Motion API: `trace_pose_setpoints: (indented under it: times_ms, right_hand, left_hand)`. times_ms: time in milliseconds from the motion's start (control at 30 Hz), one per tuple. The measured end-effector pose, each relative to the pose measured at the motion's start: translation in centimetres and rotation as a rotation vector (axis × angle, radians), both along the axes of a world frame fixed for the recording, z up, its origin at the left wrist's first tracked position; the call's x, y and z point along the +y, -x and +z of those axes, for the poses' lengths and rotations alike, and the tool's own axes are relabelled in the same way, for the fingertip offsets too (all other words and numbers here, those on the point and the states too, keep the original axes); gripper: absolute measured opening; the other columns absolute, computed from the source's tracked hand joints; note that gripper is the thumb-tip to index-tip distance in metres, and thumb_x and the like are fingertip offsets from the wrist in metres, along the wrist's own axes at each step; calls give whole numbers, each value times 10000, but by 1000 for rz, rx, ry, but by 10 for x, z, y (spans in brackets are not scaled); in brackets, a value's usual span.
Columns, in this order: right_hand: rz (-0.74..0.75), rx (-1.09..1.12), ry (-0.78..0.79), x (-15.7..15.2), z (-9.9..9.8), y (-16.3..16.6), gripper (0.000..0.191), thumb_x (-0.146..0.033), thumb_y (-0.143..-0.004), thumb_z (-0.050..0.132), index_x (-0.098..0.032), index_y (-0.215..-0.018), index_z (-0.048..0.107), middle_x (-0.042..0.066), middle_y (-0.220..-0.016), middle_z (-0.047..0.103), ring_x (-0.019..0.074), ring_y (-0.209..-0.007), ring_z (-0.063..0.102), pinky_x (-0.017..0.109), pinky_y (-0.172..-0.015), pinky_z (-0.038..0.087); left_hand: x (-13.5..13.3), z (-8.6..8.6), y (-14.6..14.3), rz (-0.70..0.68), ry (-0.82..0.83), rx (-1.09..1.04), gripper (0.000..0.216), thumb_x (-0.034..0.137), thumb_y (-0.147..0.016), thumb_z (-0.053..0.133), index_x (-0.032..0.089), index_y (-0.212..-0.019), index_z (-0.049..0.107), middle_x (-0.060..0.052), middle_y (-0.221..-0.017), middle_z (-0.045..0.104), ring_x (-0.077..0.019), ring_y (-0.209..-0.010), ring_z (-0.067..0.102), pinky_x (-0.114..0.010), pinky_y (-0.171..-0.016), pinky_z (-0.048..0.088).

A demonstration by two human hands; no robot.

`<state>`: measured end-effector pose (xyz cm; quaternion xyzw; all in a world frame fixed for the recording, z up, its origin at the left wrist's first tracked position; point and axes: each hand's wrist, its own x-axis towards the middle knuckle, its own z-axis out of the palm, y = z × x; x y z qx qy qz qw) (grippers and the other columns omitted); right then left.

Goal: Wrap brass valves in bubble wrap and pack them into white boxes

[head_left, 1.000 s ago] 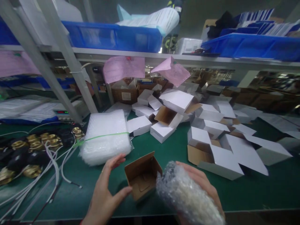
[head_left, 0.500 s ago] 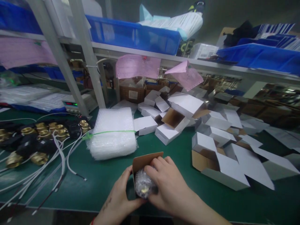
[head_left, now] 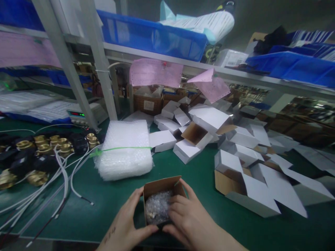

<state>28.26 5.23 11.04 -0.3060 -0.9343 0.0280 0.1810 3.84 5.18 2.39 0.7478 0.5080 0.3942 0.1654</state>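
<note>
Near the table's front edge stands an open cardboard box (head_left: 153,186), brown on the inside. Inside it sits a bubble-wrapped part (head_left: 158,207), with a glint of brass showing through the wrap. My left hand (head_left: 128,216) grips the box's left side, thumb at the near edge. My right hand (head_left: 190,212) is at the box's right side, its index finger at the far right corner. The other right fingers reach inside against the bubble wrap, and the thumb lies at the near edge. The box's lower walls are hidden by my hands.
A stack of bubble wrap sheets (head_left: 125,150) tied with green string lies beyond my left hand. Brass valves with black bodies (head_left: 43,150) and white cables spread at left. Open white boxes (head_left: 248,188) pile up at right. A shelf (head_left: 162,55) with blue bins (head_left: 151,35) crosses above.
The bubble-wrapped part has settled lower in the box. My right hand has shifted right, its fingers now spread between the wrap and the box's far right corner.
</note>
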Motion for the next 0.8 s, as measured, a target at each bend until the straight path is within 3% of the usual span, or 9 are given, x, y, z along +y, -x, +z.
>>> trace_pose_setpoints:
  times_ms: [133, 167, 233, 300, 367, 567, 667, 733, 800]
  right_hand:
    - [-118, 545, 18, 11, 2, -22, 205, -119, -1023, 501, -229, -1134, 634, 52, -1067, 686, 201, -994, 649, 440, -1090, 418]
    - [-179, 684, 120, 18, -2, -27, 192, -173, -1024, 540, -246, -1180, 625, 59, -1136, 670, 209, -1052, 635, 401, -1037, 459]
    - [-202, 865, 527, 33, -14, -30, 232, -374, -1001, 645, -243, -1193, 635, 74, -1188, 656, 238, -1107, 616, 362, -963, 496]
    - [-129, 933, 936, 47, -25, -29, 445, -590, -901, 729, -200, -1104, 661, 75, -1096, 676, 257, -1044, 628, 349, -916, 498]
    - [-83, 953, 1108, 57, -32, -24, 558, -691, -795, 784, -174, -968, 664, 48, -936, 670, 243, -915, 628, 322, -837, 487]
    - [-155, 1025, 969, 61, -35, -5, 473, -586, -820, 774, -179, -722, 553, -33, -737, 459, 157, -700, 459, 253, -660, 353]
    - [-202, 948, 703, 54, -33, 10, 381, -439, -857, 736, -191, -683, 506, -33, -712, 433, 163, -688, 433, 263, -632, 329]
    - [-154, 830, 518, 46, -31, 15, 263, -390, -929, 642, -187, -767, 596, 12, -789, 535, 193, -770, 513, 283, -678, 395]
    - [-25, 702, 410, 36, -30, 13, 232, -389, -1011, 550, -205, -1009, 692, 83, -1056, 636, 229, -980, 584, 331, -818, 463]
  left_hand:
    - [-16, 11, 5, 76, -152, 22, 706, 370, -769, 809, 258, -1382, 478, -116, -1329, 631, -298, -1185, 659, -435, -962, 606]
    - [-22, 13, 2, 96, -200, 10, 613, 370, -816, 767, 257, -1355, 499, -109, -1304, 640, -279, -1167, 665, -415, -964, 606]
    - [-31, 14, -7, 103, -283, -19, 479, 292, -888, 692, 251, -1334, 522, -101, -1266, 657, -248, -1150, 666, -378, -980, 594]
    - [-34, 11, -20, 64, -350, -10, 449, 178, -919, 623, 248, -1352, 526, -98, -1256, 672, -233, -1170, 655, -358, -996, 579]
    - [-30, 6, -31, 10, -452, 28, 408, 133, -934, 575, 228, -1330, 561, -96, -1212, 702, -223, -1155, 663, -331, -978, 581]
    - [-11, -8, -29, -126, -596, 136, 336, 158, -927, 585, 195, -1257, 634, -76, -1082, 766, -213, -1039, 720, -312, -929, 602]
    - [-9, -13, -25, -148, -597, 161, 342, 161, -938, 570, 214, -1269, 638, -70, -1071, 771, -216, -1021, 730, -325, -929, 603]
    - [-11, -16, -25, -144, -597, 175, 321, 161, -946, 564, 216, -1250, 653, -66, -1056, 772, -215, -1013, 729, -322, -917, 603]
    - [-14, -14, -27, -99, -598, 166, 278, 157, -947, 567, 217, -1192, 683, -69, -1030, 767, -217, -989, 726, -316, -877, 609]
